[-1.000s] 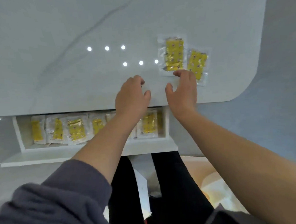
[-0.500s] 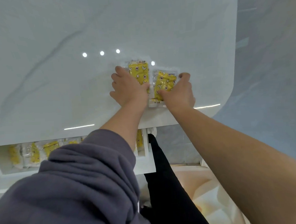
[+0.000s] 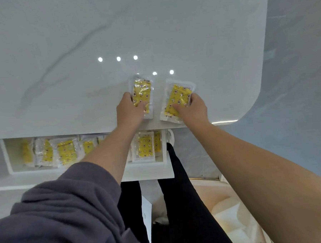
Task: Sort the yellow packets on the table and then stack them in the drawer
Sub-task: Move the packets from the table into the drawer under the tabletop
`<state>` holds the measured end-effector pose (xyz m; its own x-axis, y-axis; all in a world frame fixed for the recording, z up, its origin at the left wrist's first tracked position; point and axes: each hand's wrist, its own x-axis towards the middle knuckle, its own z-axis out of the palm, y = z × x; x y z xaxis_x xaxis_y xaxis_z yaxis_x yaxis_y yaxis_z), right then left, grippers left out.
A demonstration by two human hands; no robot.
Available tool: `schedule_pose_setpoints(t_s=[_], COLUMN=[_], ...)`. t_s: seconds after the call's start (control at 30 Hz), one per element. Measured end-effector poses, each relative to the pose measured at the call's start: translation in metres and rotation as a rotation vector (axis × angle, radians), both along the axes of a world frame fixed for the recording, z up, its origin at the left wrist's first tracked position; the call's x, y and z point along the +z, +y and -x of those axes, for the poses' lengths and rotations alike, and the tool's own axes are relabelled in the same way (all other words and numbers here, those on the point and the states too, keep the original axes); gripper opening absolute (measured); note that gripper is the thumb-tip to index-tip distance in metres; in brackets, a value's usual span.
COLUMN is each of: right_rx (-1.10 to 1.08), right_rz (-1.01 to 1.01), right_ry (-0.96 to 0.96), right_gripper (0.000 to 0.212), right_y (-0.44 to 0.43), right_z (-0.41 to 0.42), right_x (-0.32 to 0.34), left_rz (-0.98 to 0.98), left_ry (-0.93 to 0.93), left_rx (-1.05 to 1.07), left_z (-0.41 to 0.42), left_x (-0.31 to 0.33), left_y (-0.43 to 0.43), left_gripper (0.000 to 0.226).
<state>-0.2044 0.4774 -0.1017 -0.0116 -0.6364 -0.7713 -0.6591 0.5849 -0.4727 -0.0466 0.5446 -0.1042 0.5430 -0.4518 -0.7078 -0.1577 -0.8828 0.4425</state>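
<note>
Both packets have come back toward the near edge of the white marble table (image 3: pixel 78 51) since half a second ago, and the gap between them has widened, so they no longer sit almost edge to edge.

Your left hand (image 3: pixel 130 110) grips the left yellow packet (image 3: pixel 142 93). Your thumb lies across its near end and your fingers (image 3: pixel 125 96) curl round its outer long edge. The packet points straight away from you, and most of it shows beyond your fingertips.

Your right hand (image 3: pixel 191 110) grips the right yellow packet (image 3: pixel 178 96) in the same way, with the thumb on the printed face and the fingers (image 3: pixel 193 98) hooked over the outer edge. This packet is tilted, its far end leaning away from your left hand.

You cannot tell whether the two packets rest on the table or are lifted just clear of it.

Beyond your fingertips, bright spots of reflected light (image 3: pixel 118 58) dot the glossy top.

Behind your wrists, below the table edge, the white drawer (image 3: pixel 149 171) stands open. Your left forearm crosses over it. One stored packet (image 3: pixel 145 146) lies on the thumb side of that forearm, and a row of further packets (image 3: pixel 66 152) lies on its outer side, overlapping one another.

Your grey sleeve (image 3: pixel 67 209) is pushed up that arm.
</note>
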Motion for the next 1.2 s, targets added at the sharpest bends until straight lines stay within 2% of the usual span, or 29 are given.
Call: schedule_pose_setpoints(t_s=[0.13, 0.2, 0.27, 0.37, 0.43, 0.57, 0.7, 0.8, 0.87, 0.93, 1.0, 1.1, 1.2], right_rx=[0.097, 0.195, 0.292, 0.336, 0.3, 0.337, 0.408, 0.616, 0.834, 1.004, 1.115, 1.258, 1.4], right_rz=[-0.211, -0.322, -0.361, -0.306, -0.264, -0.217, -0.138, -0.04, 0.051, 0.211, 0.335, 0.268, 0.2], right_ry=[-0.221, -0.242, -0.157, 0.021, 0.104, 0.18, 0.384, 0.597, 0.686, 0.663, 0.523, 0.346, 0.354], right_gripper=[0.019, 0.021, 0.023, 0.033, 0.03, 0.019, 0.017, 0.038, 0.052, 0.059, 0.062, 0.09, 0.105], right_y=[0.05, 0.071, 0.099, 0.132, 0.145, 0.164, 0.175, 0.183, 0.187, 0.187, 0.184, 0.179, 0.172], right_z=[-0.001, 0.002, -0.001, -0.011, -0.021, -0.042, -0.049, -0.048, -0.05, -0.053, -0.06, -0.074, -0.079], right_x=[0.008, 0.003, -0.009, -0.039, -0.054, -0.086, -0.109, -0.109, -0.103, -0.1, -0.104, -0.116, -0.129], left_rz=[-0.033, -0.091, -0.163, -0.25, -0.278, -0.221, -0.248, -0.394, -0.447, -0.396, -0.243, -0.057, -0.031], left_ry=[0.095, 0.125, 0.156, 0.154, 0.175, 0.25, 0.2, -0.054, -0.234, -0.392, -0.531, -0.512, -0.405], left_rx=[-0.023, -0.056, -0.087, -0.081, -0.026, 0.022, -0.058, -0.34, -0.548, -0.679, -0.795, -0.994, -1.169], left_z=[-0.022, -0.034, -0.05, -0.068, -0.073, -0.069, -0.053, -0.052, -0.057, -0.066, -0.076, -0.086, -0.083], left_x=[0.01, 0.008, 0.001, -0.021, -0.038, -0.074, -0.104, -0.107, -0.101, -0.098, -0.1, -0.109, -0.127], left_y=[0.065, 0.097, 0.134, 0.177, 0.196, 0.203, 0.199, 0.205, 0.211, 0.212, 0.207, 0.198, 0.192], left_gripper=[0.026, 0.03, 0.027, 0.03, 0.035, 0.029, 0.066, 0.062, 0.073, 0.086, 0.087, 0.092, 0.103])
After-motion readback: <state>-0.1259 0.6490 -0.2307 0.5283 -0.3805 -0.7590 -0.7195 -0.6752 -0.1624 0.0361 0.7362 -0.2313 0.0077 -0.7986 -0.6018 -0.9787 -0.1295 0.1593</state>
